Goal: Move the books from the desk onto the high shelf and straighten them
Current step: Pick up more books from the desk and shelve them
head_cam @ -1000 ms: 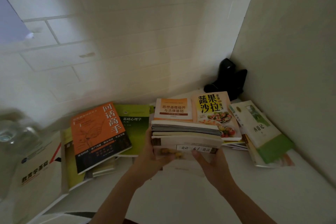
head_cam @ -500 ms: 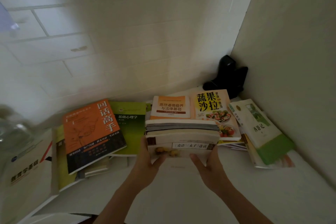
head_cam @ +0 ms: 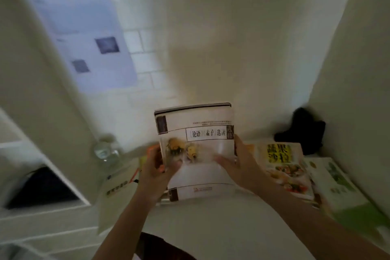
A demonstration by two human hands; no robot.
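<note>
A stack of books [head_cam: 196, 133] with a white cover and a black title band is tilted up on end above the white desk [head_cam: 211, 228], its front cover facing me. My left hand [head_cam: 157, 167] grips its left edge, thumb on the cover. My right hand [head_cam: 238, 162] holds its right edge, thumb across the cover. On the desk to the right lie a yellow-titled salad cookbook [head_cam: 282, 167] and a green-and-white book [head_cam: 341, 188]. A white booklet [head_cam: 116, 190] lies at the left. The image is motion-blurred.
A clear glass bottle [head_cam: 106, 152] stands at the desk's left rear. A black object [head_cam: 304, 131] sits in the back right corner against the side panel. White shelf compartments [head_cam: 42, 186] open at the left. A printed sheet [head_cam: 90, 44] hangs on the tiled wall.
Both hands have lifted the stack off the desk and tipped it upright, so its cover now faces me. The camera has swung up and left, hiding the orange and green books.
</note>
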